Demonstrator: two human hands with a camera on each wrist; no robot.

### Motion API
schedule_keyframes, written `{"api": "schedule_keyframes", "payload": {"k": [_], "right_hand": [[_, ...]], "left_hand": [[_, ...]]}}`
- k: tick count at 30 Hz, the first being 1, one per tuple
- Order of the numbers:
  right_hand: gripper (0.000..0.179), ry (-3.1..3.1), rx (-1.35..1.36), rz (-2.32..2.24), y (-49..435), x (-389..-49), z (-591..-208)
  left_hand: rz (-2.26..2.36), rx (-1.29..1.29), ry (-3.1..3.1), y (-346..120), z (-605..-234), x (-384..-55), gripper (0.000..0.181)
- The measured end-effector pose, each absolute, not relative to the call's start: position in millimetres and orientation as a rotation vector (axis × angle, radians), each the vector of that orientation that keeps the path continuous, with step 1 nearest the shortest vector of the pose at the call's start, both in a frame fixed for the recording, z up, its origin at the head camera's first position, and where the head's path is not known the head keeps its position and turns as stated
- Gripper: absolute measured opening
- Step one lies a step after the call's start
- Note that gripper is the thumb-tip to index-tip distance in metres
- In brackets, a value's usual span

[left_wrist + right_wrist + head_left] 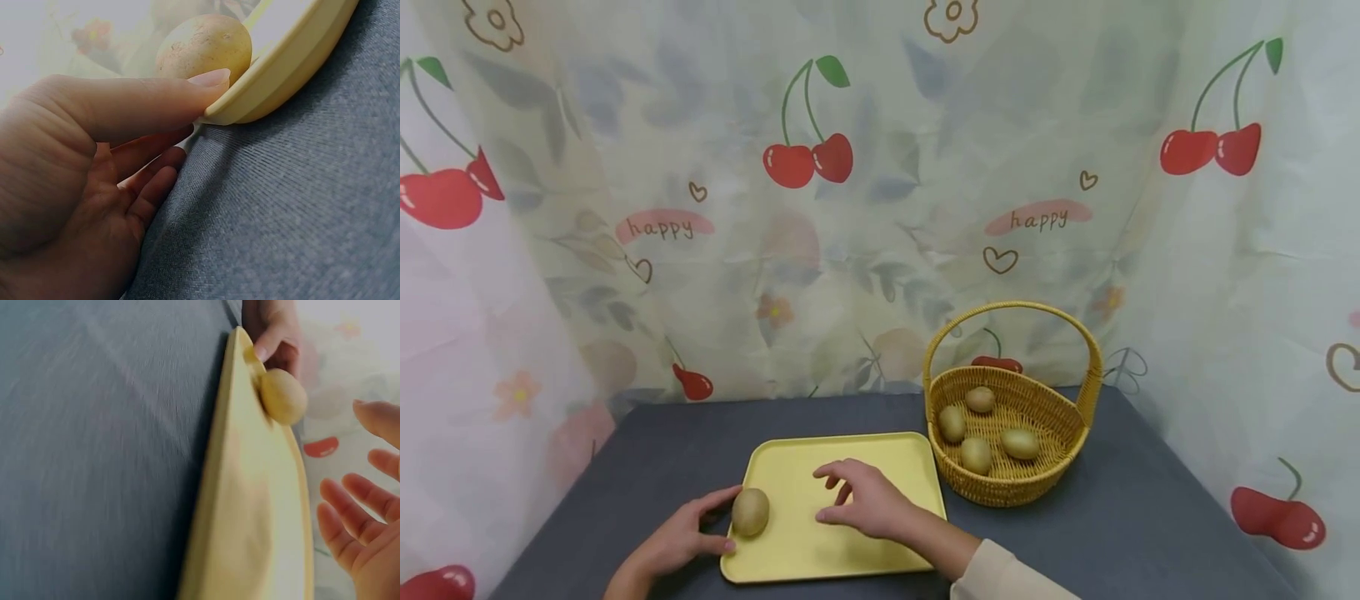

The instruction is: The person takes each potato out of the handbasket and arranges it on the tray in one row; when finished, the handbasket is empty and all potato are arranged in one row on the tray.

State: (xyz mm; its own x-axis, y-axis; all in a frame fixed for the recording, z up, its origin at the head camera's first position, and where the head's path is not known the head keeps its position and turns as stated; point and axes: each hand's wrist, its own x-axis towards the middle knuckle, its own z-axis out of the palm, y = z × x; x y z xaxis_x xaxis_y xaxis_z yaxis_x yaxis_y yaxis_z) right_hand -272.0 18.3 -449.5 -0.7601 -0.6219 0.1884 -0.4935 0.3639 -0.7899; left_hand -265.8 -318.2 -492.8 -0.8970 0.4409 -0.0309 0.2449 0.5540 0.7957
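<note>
A potato lies at the left end of a yellow tray. My left hand is beside it at the tray's left edge, thumb and fingertips spread along the rim. The left wrist view has the thumb right at the rim, in front of the potato, the other fingers loosely bent. Over the middle of the tray hovers my right hand, fingers apart and holding nothing. Its spread fingers also show in the right wrist view.
A wicker basket with a tall arched handle stands to the right behind the tray, with several potatoes inside. The dark grey tablecloth lies under everything. A cherry-print curtain hangs behind and at both sides.
</note>
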Motion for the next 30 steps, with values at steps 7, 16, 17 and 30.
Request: {"api": "schedule_keyframes", "payload": {"k": [7,16,17,30], "right_hand": [[0.043,2.467,-1.115,-1.251,69.5,-277.2,-425.6],[0.043,2.451,-1.057,-1.199,132.0,-296.5,-382.6],[0.043,2.431,-1.028,-1.194,138.9,-299.2,-377.6],[0.054,2.379,-0.708,-1.105,212.1,-341.8,-357.3]], "left_hand": [[1.283,0.561,2.539,-317.4,-496.0,-266.0,0.075],[1.262,0.559,2.560,-318.9,-493.3,-265.1,0.075],[1.263,0.556,2.562,-319.1,-493.3,-265.0,0.075],[1.314,0.571,2.540,-317.9,-493.1,-263.5,0.073]]}}
